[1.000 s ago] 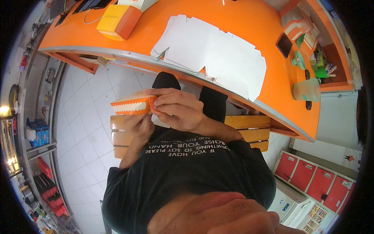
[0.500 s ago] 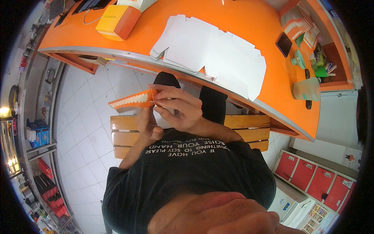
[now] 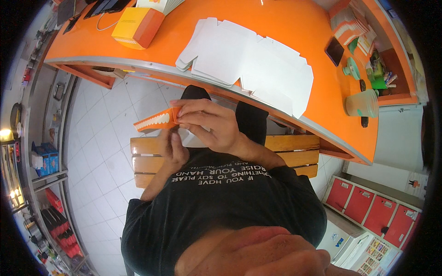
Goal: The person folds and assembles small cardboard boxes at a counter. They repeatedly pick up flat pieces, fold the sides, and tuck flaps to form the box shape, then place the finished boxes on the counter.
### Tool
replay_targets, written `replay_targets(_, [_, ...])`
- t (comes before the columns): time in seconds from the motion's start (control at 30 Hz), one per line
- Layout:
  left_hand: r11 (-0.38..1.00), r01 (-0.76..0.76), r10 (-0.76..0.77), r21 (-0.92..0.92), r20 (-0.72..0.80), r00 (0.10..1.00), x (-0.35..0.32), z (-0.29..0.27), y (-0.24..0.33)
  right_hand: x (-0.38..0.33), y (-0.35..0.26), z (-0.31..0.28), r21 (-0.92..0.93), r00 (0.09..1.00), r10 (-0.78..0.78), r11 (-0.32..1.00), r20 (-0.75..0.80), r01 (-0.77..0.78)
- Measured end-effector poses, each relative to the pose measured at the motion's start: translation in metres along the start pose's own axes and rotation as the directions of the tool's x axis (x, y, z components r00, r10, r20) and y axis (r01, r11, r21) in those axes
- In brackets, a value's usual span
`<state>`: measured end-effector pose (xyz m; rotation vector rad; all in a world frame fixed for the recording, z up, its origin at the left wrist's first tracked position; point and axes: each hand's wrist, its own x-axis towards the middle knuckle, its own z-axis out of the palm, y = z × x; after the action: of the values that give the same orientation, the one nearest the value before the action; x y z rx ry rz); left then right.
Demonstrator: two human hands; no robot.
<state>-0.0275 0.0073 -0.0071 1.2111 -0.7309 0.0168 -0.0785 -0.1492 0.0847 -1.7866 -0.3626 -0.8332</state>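
Above my lap I hold a partly folded carton [image 3: 155,121], orange with a row of white scallops along its side and a whitish inside. My right hand [image 3: 212,125] grips its right end, with the fingers bent over the edge and the thumb beneath. Under the carton is my left hand [image 3: 174,149]; its thumb points up, while its other fingers are mostly hidden behind the carton, so their grip is partly unseen. A stack of flat white carton blanks [image 3: 248,62] lies on the orange table [image 3: 322,99] in front of me.
A folded orange-and-yellow box [image 3: 138,28] stands on the table's left. To the right are a dark phone [image 3: 334,51], a green lid [image 3: 352,68] and a clear plastic tub [image 3: 362,105]. Under me is a slatted wooden bench [image 3: 290,144]; shelves [image 3: 50,175] line the left.
My right hand has shifted slightly left, its fingers reaching further over the carton's end. The left thumb has swung up toward the carton. The carton has turned a little.
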Motion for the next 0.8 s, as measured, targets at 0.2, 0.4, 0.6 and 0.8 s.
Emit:
replay_targets(0.2, [0.983,0.053,-0.037,0.178,-0.094,0.995,0.015,-0.009,0.003,-0.005,0.004,0.007,-0.001,0.999,0.05,0.999,0.013,-0.05])
replay_targets(0.4, [0.999,-0.023,0.023,0.04,-0.001,1.0,0.001,-0.032,-0.019,-0.006,0.004,0.004,0.101,0.995,0.092,0.99,0.033,-0.095])
replay_targets(0.6, [0.975,-0.199,0.215,-0.096,0.217,0.952,-0.002,-0.016,-0.026,-0.008,0.003,0.006,-0.055,0.998,0.022,0.998,-0.065,-0.026])
replay_targets(0.8, [0.973,-0.178,0.198,-0.144,0.138,0.97,-0.005,-0.006,-0.03,-0.011,0.003,0.006,-0.258,0.995,-0.1,0.962,-0.023,0.091])
